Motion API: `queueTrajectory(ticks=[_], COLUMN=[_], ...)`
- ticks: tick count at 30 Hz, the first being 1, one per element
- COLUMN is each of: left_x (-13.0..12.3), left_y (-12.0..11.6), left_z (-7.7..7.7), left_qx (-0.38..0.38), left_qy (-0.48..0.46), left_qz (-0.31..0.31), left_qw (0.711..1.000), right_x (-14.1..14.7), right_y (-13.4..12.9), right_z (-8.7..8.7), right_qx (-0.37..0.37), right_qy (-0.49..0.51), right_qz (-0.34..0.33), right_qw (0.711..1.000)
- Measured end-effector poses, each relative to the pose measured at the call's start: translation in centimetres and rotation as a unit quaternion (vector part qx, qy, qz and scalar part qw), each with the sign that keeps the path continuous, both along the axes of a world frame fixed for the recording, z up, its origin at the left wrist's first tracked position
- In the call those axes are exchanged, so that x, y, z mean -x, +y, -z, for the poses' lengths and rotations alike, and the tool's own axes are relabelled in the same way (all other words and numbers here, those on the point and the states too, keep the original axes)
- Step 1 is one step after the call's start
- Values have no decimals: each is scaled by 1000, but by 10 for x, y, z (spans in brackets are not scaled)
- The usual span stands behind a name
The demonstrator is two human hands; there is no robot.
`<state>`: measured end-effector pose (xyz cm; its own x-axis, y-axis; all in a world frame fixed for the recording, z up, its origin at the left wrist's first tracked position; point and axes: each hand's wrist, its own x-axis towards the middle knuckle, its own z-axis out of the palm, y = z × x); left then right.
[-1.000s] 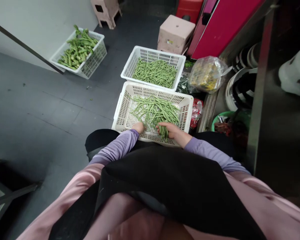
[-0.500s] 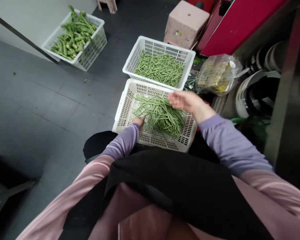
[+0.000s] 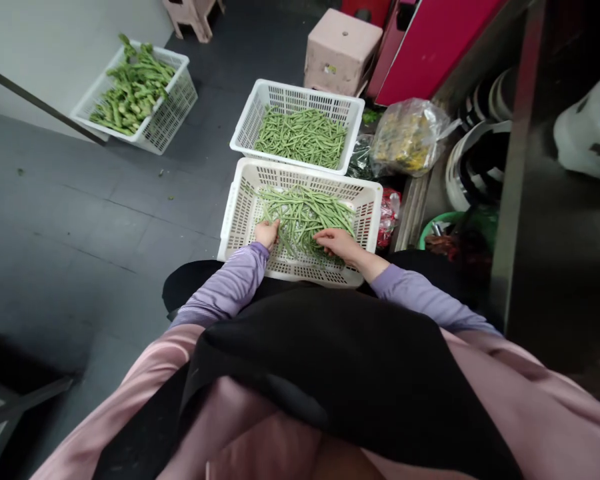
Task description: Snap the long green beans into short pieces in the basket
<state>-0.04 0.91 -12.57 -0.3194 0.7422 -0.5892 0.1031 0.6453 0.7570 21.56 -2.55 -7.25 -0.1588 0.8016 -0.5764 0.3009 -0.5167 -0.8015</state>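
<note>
Long green beans (image 3: 313,210) lie in a loose heap in the near white basket (image 3: 231,213). At the heap's left side my left hand (image 3: 267,234) is closed on some of the long beans, thumb on top. My right hand (image 3: 337,244) is over the near right part of the heap, its fingertips pinched together at the beans; what is between them is too small to make out. Just beyond stands a second white basket (image 3: 353,137) with short bean pieces (image 3: 303,137) spread inside.
At the far left, a white basket (image 3: 173,110) holds thick green stalks (image 3: 133,93). A pink stool (image 3: 343,50) stands behind the baskets. To the right are a clear bag of yellow-green produce (image 3: 407,137), a green tub (image 3: 447,217) and a metal shelf edge (image 3: 517,173).
My right hand has come down from above the basket's far right side to the near part of the heap, its fingers now pinched. My left hand has lifted slightly. The view has shifted.
</note>
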Motion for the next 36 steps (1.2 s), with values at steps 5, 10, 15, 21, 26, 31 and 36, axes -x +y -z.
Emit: queueTrajectory(ticks=[5, 10, 15, 21, 26, 31, 36], left_x=[-33, -55, -55, -46, -54, -64, -62], left_y=[-19, -32, -37, -50, -60, -71, -69], left_z=[-51, -85, -99, -99, -101, -113, -124], left_qx=[-47, -88, -109, -58, 24, -128, -286], left_qy=[-153, -217, -184, -185, -234, -128, 54], left_qz=[46, 67, 118, 211, 275, 275, 268], left_qw=[986, 970, 970, 958, 932, 944, 918], right_x=[8, -2, -11, -20, -18, -15, -13], right_y=[-2, -14, -14, 4, 6, 3, 1], right_z=[4, -8, -15, -21, -28, -23, -19], right_qx=[-94, -53, -44, -52, -62, -25, 56], right_qy=[25, 188, 251, 267, 293, 363, 400], right_qz=[-126, -131, -85, 70, 95, 113, 94], right_qw=[987, 972, 963, 960, 949, 924, 910])
